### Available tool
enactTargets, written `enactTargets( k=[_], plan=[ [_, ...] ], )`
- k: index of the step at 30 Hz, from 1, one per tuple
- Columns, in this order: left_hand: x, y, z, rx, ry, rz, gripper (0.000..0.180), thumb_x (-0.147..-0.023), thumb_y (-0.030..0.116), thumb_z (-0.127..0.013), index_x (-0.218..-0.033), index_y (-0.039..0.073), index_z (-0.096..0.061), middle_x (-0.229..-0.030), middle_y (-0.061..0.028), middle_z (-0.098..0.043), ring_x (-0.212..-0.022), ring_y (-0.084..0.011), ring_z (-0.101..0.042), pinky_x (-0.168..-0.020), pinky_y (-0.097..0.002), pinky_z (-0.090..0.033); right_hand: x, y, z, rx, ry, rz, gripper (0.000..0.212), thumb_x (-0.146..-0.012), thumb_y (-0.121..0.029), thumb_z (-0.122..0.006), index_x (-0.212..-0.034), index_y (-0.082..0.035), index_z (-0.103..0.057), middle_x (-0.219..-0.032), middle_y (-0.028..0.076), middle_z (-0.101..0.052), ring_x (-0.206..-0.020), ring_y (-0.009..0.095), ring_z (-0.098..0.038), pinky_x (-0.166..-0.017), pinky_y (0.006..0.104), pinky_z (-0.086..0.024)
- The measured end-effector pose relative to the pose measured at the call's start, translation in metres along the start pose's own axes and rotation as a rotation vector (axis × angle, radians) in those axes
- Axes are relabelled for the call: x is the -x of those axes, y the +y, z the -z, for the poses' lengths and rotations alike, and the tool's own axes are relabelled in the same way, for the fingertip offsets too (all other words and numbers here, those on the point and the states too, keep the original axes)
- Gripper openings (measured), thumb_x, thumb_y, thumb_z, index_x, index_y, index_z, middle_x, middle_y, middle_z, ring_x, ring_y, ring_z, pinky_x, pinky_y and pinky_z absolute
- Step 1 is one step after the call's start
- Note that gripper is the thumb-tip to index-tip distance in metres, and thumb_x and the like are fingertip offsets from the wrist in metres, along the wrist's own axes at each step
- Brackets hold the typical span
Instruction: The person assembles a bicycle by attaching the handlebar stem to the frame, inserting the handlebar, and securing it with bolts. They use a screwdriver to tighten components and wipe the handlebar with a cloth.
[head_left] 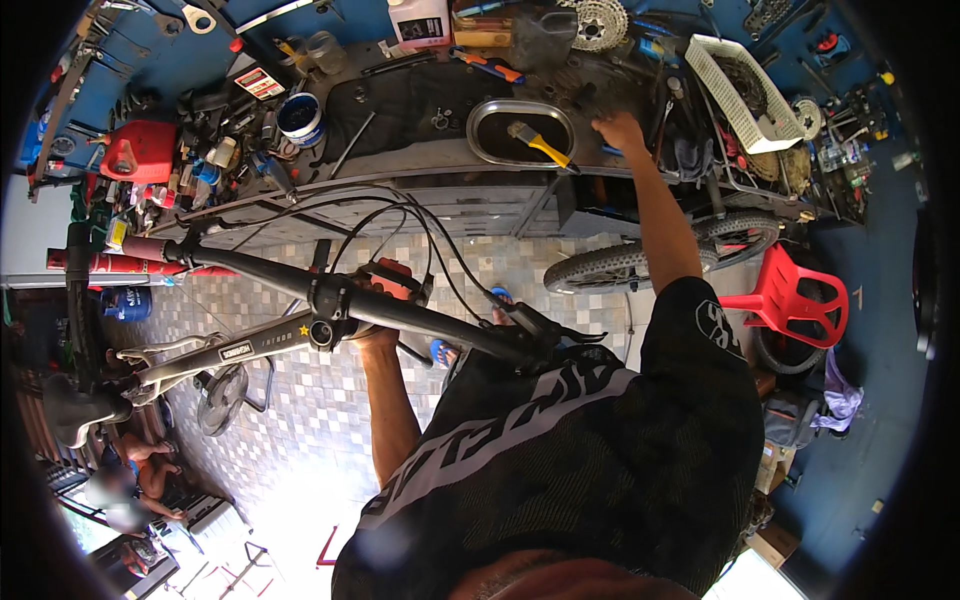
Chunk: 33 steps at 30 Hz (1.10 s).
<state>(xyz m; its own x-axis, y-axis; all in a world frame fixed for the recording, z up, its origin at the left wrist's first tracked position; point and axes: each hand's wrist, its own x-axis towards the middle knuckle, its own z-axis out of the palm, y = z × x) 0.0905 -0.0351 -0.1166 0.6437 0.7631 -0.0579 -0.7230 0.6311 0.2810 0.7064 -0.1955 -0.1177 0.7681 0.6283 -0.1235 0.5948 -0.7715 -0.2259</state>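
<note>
A dark bicycle handlebar (430, 318) crosses in front of me, with black cables (420, 215) looping from it and a grey bicycle frame (215, 362) stretching left from its stem. My left hand (376, 340) is up against the stem from below; its fingers are hidden behind it. A red and black object (392, 277) shows just beyond the stem. My right hand (618, 130) reaches over the workbench with curled fingers; what is in them is too small to tell. Left of it, a yellow-handled brush (540, 146) rests across an oval metal tray (472, 140).
Loose tools and small parts crowd the workbench (400, 175), with a white basket (765, 120) at its right and a red container (140, 152) at its left. A bicycle tyre (600, 268) and red plastic chair (795, 300) stand right. A fan (222, 398) and seated person (150, 475) are left.
</note>
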Motion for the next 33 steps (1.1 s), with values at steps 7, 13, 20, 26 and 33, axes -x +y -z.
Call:
enactTargets(
  k=[7, 13, 20, 26, 33],
  plan=[
    [0.014, 0.002, -0.012, -0.097, -0.031, -0.001, 0.039, -0.1, 0.04, -0.066, -0.12, 0.008, -0.06, -0.107, -0.0051, -0.062, -0.097, -0.0237, -0.063, -0.092, -0.0408, -0.055, 0.095, -0.067, 0.072, -1.683, -0.367, 0.216, 0.017, -0.101, -0.022, -0.069, -0.111, -0.009, -0.067, -0.113, 0.006, -0.071, -0.1, 0.021, -0.074, -0.076, 0.0317, -0.055],
    [0.012, 0.006, -0.016, -0.05, -0.108, 0.095, 0.045, -0.1, 0.043, -0.064, -0.128, 0.008, -0.065, -0.119, -0.0063, -0.07, -0.102, -0.0256, -0.068, -0.1, -0.0429, -0.056, 0.134, -0.088, 0.082, -1.845, -0.428, 0.337, 0.015, -0.102, -0.02, -0.067, -0.11, -0.008, -0.064, -0.119, 0.01, -0.07, -0.107, 0.026, -0.074, -0.078, 0.0344, -0.058],
    [0.019, 0.013, -0.018, -0.229, -0.015, 0.082, 0.066, -0.091, 0.059, -0.066, -0.128, 0.005, -0.064, -0.128, -0.022, -0.066, -0.114, -0.0368, -0.066, -0.097, -0.0532, -0.057, 0.175, -0.159, 0.104, -1.817, -0.516, 0.511, 0.014, -0.102, -0.019, -0.066, -0.111, -0.009, -0.06, -0.115, 0.01, -0.067, -0.105, 0.025, -0.073, -0.078, 0.0339, -0.058],
    [0.025, 0.014, 0.023, -0.162, 0.319, -0.026, 0.052, -0.102, 0.051, -0.055, -0.131, 0.008, -0.063, -0.129, -0.0132, -0.067, -0.118, -0.0301, -0.066, -0.105, -0.048, -0.054, 0.222, -0.262, 0.136, -1.518, -0.561, 0.901, 0.034, -0.097, -0.015, -0.07, -0.128, -0.003, -0.061, -0.117, 0.011, -0.065, -0.097, 0.019, -0.067, -0.078, 0.0327, -0.058],
    [0.036, 0.011, 0.005, -0.269, 0.289, -0.114, 0.054, -0.105, 0.054, -0.046, -0.132, 0.01, -0.062, -0.13, -0.01, -0.067, -0.121, -0.0256, -0.065, -0.105, -0.0452, -0.054, 0.301, -0.381, 0.15, -0.474, -0.185, 1.419, 0.046, -0.086, -0.022, -0.081, -0.128, -0.008, -0.07, -0.116, 0.006, -0.066, -0.103, 0.021, -0.067, -0.084, 0.0334, -0.059]
  ],
)
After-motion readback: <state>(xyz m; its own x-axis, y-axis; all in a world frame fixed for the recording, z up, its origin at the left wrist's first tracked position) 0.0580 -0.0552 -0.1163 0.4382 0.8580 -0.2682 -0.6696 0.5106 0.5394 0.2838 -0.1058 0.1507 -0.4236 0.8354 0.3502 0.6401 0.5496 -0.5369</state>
